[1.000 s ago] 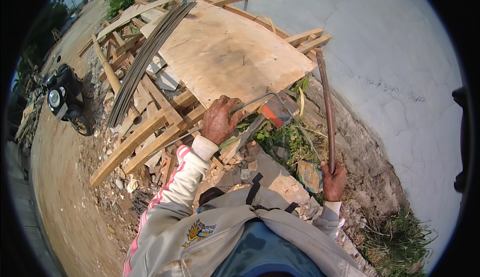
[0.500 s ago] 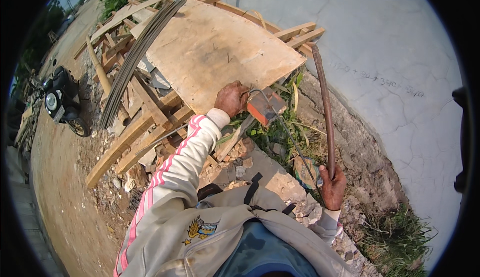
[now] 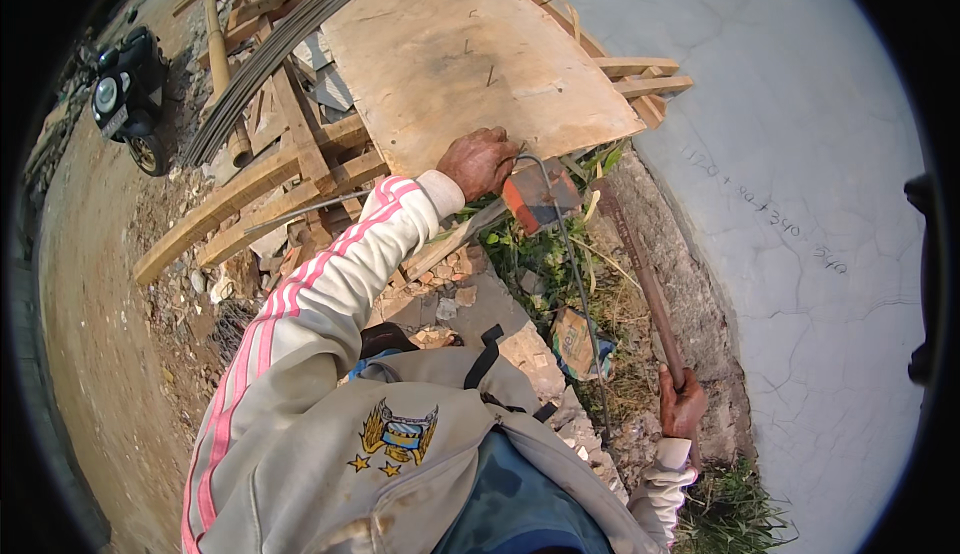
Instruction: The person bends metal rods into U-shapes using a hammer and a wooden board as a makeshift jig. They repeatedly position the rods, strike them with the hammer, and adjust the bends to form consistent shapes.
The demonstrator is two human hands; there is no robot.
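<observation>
My left hand (image 3: 480, 162) is closed at the near edge of the plywood sheet (image 3: 440, 84), its fingers around the short end of a bent steel rod (image 3: 578, 272). From there the thin grey rod curves over beside a block with a red-orange face (image 3: 540, 200) and runs down toward me. What lies inside the fist is mostly hidden. My right hand (image 3: 682, 402) grips a long, brown, rusty-looking bar (image 3: 648, 284) near its lower end. The bar slants up and left, its far end close to the block's right side. Several bent nails or wire pieces stick up from the plywood.
Loose timber beams (image 3: 240, 194) and a bundle of thin grey rods (image 3: 290, 49) lie to the left. A cracked grey wall (image 3: 800, 154) rises on the right. Broken rubble, weeds and a crumpled bag (image 3: 580, 344) lie below. A parked scooter (image 3: 132, 99) stands far left.
My right hand has brought the bar's far end down and left, closer to the block. My left hand stays at the rod's bent end. The whole view has shifted.
</observation>
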